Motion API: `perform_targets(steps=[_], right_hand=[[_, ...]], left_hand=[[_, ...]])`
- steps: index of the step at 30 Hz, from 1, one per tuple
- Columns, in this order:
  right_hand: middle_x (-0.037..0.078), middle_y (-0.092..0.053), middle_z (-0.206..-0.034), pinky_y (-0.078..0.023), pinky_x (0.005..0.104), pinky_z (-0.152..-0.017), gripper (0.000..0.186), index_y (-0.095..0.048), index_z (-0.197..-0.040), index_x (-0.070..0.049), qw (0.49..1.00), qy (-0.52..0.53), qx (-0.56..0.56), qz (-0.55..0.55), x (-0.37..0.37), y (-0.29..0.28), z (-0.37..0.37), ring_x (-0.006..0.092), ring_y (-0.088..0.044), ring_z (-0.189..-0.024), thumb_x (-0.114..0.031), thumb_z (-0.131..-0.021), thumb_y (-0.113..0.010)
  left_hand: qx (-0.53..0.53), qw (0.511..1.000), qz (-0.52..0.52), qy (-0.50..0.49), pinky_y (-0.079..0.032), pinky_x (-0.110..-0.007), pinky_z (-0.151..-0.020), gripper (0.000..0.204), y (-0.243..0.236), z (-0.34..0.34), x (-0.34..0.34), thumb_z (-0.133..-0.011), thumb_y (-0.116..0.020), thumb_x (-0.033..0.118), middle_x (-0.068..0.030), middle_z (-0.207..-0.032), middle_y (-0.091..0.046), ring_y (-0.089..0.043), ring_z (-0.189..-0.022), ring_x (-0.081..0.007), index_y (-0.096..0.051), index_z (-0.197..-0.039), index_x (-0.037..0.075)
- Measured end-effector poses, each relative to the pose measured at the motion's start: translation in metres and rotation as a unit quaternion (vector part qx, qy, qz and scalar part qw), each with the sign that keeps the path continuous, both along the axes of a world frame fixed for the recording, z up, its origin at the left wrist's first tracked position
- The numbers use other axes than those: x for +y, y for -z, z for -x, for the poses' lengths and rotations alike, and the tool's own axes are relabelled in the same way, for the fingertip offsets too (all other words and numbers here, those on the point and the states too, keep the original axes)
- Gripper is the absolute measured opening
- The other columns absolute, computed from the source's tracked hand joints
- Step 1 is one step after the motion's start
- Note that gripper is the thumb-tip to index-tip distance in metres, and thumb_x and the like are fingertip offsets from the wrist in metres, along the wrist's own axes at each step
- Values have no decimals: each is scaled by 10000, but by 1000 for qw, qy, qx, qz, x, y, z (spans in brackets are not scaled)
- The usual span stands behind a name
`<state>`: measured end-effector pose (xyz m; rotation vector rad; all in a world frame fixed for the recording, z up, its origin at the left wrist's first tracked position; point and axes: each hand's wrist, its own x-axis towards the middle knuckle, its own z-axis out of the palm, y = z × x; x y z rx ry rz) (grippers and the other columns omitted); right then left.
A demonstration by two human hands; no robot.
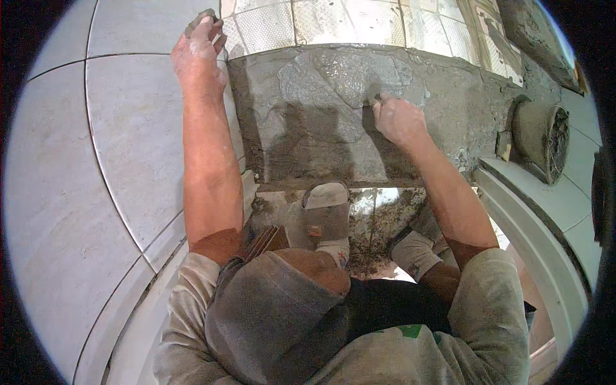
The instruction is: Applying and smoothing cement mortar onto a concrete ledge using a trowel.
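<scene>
My left hand [199,54] is raised at the upper left beside the white tiled surface, fingers curled around something grey that I cannot make out. My right hand [398,122] grips a small dark tool handle [378,97] over the grey mortar bed [459,128]; the tool's working end is unclear. A glossy wet patch of mortar [340,74] lies spread just ahead of that hand, with shadows across the bed below it.
Large pale tiles [112,128] run along the left, small patterned tiles [340,19] beyond the bed. A mortar-caked cylindrical container [536,138] sits at right beside a white frame [532,218]. My sandalled feet [327,221] are below the bed, near stacked brown pieces [266,240].
</scene>
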<state>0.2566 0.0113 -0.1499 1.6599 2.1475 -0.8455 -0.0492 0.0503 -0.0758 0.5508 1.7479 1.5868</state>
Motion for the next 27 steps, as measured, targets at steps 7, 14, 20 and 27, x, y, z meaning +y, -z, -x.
perform_targets(steps=[7,14,20,27], right_hand=[[232,-647,-953,-479,502,-836,365,-582,-1044,-45,997,57,-58,-9,-4,-1,-35,403,-621,-928,-352,-913,-434],[234,-644,-965,-465,514,-844,364,-581,-1046,-59,992,84,-88,-11,-10,-3,-61,411,-611,-946,-361,-917,-425],[233,-640,-990,-459,508,-864,384,-602,-1038,-53,986,122,-109,-44,-17,12,-99,422,-600,-961,-367,-918,-418],[276,-625,-944,-459,511,-850,410,-595,-1010,8,984,143,-67,-80,-21,52,-137,439,-599,-911,-344,-917,-406]], left_hand=[[9,1000,-5,2,-494,-387,-877,309,0,-2,-1,-894,-543,94,-168,-1119,-596,-597,-1032,-269,-548,-1157,-66],[14,1000,2,11,-494,-387,-883,313,2,2,-3,-886,-550,88,-168,-1121,-596,-592,-1048,-270,-546,-1154,-74],[3,1000,5,5,-498,-384,-888,324,7,-4,3,-883,-556,85,-173,-1114,-602,-600,-1033,-272,-540,-1159,-84],[20,1000,-12,14,-508,-384,-880,331,0,6,-6,-894,-551,92,-179,-1125,-598,-601,-1036,-278,-527,-1174,-83]])
